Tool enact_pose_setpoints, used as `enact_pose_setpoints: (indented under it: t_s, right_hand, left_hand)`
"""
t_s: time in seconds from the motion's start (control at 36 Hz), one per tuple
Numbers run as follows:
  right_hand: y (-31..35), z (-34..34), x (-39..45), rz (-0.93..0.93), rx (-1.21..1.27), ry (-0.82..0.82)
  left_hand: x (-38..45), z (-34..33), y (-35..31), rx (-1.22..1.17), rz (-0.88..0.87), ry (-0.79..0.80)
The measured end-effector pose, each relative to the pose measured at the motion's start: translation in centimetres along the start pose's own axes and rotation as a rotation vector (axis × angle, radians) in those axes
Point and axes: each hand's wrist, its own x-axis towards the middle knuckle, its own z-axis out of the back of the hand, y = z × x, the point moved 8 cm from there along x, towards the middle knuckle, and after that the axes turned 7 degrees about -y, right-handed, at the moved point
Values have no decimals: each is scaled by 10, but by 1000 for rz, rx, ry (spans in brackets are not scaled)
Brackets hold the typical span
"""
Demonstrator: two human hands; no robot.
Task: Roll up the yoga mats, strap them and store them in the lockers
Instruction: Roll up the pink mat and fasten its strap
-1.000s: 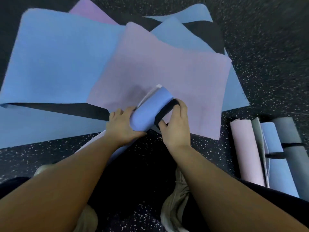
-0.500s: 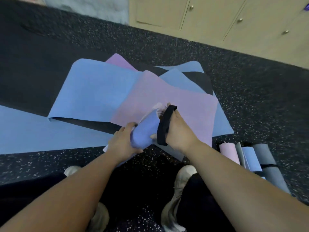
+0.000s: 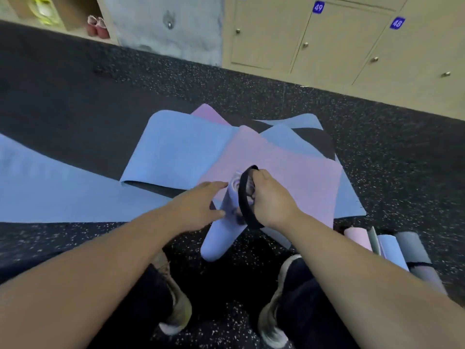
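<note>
A rolled blue yoga mat (image 3: pixel 221 235) stands tilted on end in front of me, its spiral top end up. My right hand (image 3: pixel 273 201) grips a black loop strap (image 3: pixel 243 205) held open beside the roll's top. My left hand (image 3: pixel 201 202) has straight fingers that touch the left side of the roll. Behind them several flat mats overlap on the floor, a pink mat (image 3: pixel 281 167) on top and a blue mat (image 3: pixel 176 147) to its left.
Rolled mats (image 3: pixel 392 250), pink, blue and grey, lie at my right on the speckled black floor (image 3: pixel 390 159). Beige lockers (image 3: pixel 339 39) numbered 49 and 48 line the far wall, doors shut. A long blue mat (image 3: pixel 50 192) stretches to the left. My shoes (image 3: pixel 181 308) are below.
My left hand let go of the roll and now only touches it with straight fingers. The strap moved off the roll's body to its top end. My head tilted up, showing the lockers.
</note>
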Motion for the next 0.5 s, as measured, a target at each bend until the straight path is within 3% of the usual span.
enact_pose_setpoints:
  t_s: [0.08,0.22,0.39,0.5]
  right_hand:
    - [5,-1,-2,2,22,-6]
    - [20,1,-6,20,83,-27]
    - [26,-1,-11,21,75,-22]
    - [27,-4,-12,52,101,-49]
  left_hand:
    - [-17,27,-10,6,26,-51]
    - [-29,40,-30,-249,68,-214]
    - [-17,21,-45,21,59,-257]
    - [-17,29,-38,-66,94,-397]
